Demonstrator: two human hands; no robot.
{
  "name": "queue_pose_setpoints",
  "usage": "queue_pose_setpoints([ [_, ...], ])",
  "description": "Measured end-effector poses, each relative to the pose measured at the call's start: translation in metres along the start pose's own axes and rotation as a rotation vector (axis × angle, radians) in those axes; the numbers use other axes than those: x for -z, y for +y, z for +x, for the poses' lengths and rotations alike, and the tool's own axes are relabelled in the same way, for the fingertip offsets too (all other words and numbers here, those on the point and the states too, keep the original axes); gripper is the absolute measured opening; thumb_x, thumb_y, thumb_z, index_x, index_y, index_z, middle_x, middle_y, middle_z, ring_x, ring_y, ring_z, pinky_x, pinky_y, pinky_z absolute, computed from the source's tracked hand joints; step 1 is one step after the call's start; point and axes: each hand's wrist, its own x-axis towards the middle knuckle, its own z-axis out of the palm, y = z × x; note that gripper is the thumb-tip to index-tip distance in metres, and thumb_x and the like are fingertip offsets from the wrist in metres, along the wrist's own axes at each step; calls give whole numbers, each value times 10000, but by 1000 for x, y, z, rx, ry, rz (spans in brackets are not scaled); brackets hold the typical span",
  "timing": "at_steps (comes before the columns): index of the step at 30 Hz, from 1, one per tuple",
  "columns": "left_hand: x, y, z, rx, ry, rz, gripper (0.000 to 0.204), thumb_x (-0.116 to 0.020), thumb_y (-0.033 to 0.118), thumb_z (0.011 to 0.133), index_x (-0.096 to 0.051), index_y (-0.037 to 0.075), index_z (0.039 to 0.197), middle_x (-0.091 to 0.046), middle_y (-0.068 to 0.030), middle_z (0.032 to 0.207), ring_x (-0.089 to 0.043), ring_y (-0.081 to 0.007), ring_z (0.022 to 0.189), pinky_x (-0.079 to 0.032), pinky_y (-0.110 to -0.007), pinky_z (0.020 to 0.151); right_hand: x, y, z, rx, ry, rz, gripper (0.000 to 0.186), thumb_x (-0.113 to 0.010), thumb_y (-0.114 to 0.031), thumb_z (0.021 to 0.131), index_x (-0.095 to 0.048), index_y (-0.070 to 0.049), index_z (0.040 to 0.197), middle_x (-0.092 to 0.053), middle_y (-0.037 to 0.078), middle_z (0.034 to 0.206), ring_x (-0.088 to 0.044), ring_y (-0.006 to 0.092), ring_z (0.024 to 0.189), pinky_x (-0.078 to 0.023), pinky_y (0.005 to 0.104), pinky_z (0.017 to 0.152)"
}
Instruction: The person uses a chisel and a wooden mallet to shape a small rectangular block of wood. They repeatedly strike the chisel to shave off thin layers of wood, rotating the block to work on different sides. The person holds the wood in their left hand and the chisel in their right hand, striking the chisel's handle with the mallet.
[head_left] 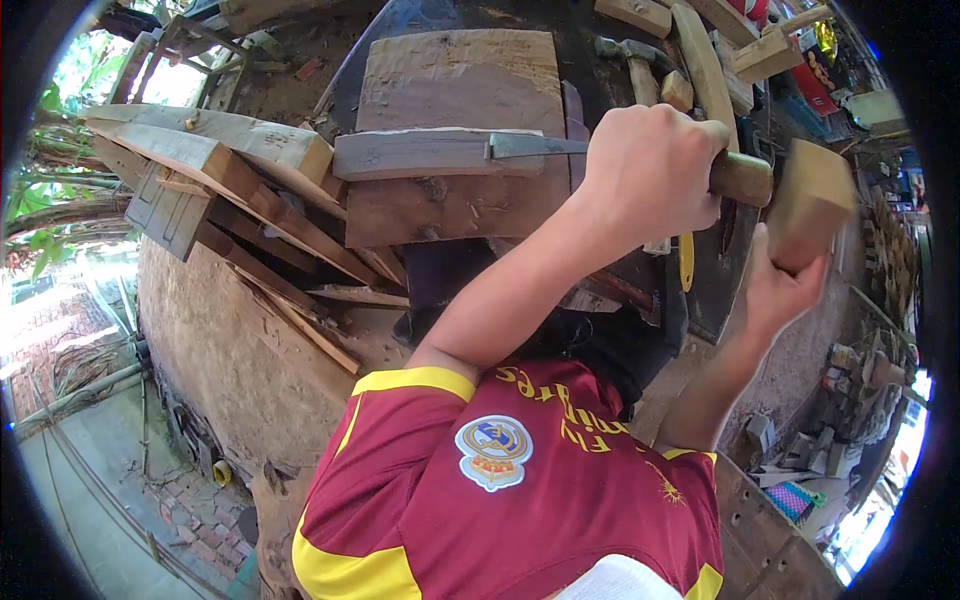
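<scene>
My left hand (650, 175) is closed around the wooden handle of a chisel (535, 145). Its steel blade lies sideways against a narrow wood strip (410, 155), which crosses a broad board (460, 85) on the bench. At the right, my right hand (790, 290) grips a blocky wooden mallet (810, 195), blurred, raised beside the chisel's handle end; a gap or contact between them is hard to judge.
Long planks (220, 140) lean at the left. A hammer (625, 55), wooden pieces (700, 60) and a yellow-handled tool (685, 262) lie on the dark bench (720, 300). Scrap and clutter (840, 400) fill the right side.
</scene>
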Motion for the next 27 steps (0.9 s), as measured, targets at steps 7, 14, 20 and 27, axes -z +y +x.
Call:
queue_pose_setpoints([
  [7, -1, -2, -1, -11, 20, -12, 288, -728, 246, 533, -667, 125, 787, -626, -122, 650, -635, -323, 645, -513, -411, 585, 0, 0, 1, -47, 8, 119, 553, -851, -132, 632, -567, 22, 1081, -617, 149, 1082, -595, 216, 977, -476, 348, 855],
  [14, 0, -2, -1, -11, 25, 10, 286, -725, 247, 531, -668, 124, 783, -619, -129, 635, -636, -321, 643, -515, -409, 586, -8, -21, 5, 38, 45, 138, 546, -831, -96, 651, -536, 18, 1096, -623, 146, 1102, -619, 220, 935, -503, 364, 832],
  [20, 1, -2, 0, -13, 14, -5, 274, -717, 249, 535, -665, 125, 773, -619, -128, 630, -636, -321, 635, -516, -408, 584, -5, -1, 0, 114, -15, 4, 534, -798, -54, 676, -519, 39, 1121, -601, 147, 1151, -609, 215, 958, -495, 337, 851],
  [27, 1, -2, 0, -10, 14, 2, 269, -717, 253, 536, -662, 122, 763, -617, -128, 626, -636, -322, 632, -515, -408, 579, -3, 0, 2, 73, 32, 50, 495, -836, -89, 634, -582, 39, 1039, -629, 147, 1058, -618, 200, 916, -508, 337, 801],
])
